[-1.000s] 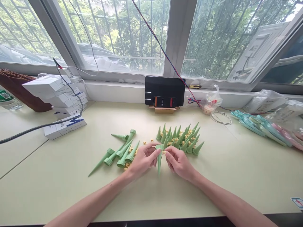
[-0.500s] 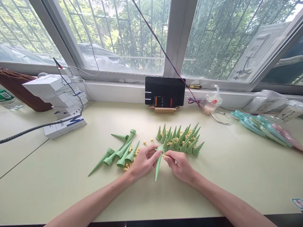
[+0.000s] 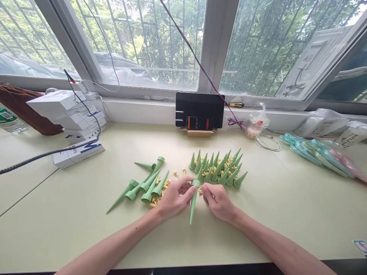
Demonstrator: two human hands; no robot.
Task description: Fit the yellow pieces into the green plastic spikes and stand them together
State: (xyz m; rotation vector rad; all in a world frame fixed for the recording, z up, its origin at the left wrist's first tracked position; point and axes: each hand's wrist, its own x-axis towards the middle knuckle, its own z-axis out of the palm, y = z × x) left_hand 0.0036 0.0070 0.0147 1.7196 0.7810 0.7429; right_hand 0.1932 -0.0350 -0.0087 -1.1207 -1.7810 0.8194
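Note:
My left hand [image 3: 173, 198] pinches a long green plastic spike [image 3: 193, 202] near its wide top end, with the tip pointing down toward me. My right hand [image 3: 218, 200] is closed at the same top end, fingers pinched on a small yellow piece that I can barely make out. Just behind the hands, a cluster of green spikes [image 3: 218, 168] stands upright with small yellow pieces among them. To the left, several green spikes [image 3: 146, 183] lie flat on the table in a loose pile, with a few yellow pieces [image 3: 156, 200] beside them.
A phone [image 3: 199, 123] leans against a black stand at the sill. Stacked white boxes [image 3: 69, 114] and a black cable lie at the left. A plastic bag [image 3: 256, 124] and pastel-coloured items [image 3: 318, 154] sit at the right. The pale green table [image 3: 86, 214] stretches around.
Both hands have drawn slightly toward me with the spike. The spike has tilted, its tip swinging a little left and lower. My right hand's fingers have closed tighter at its top.

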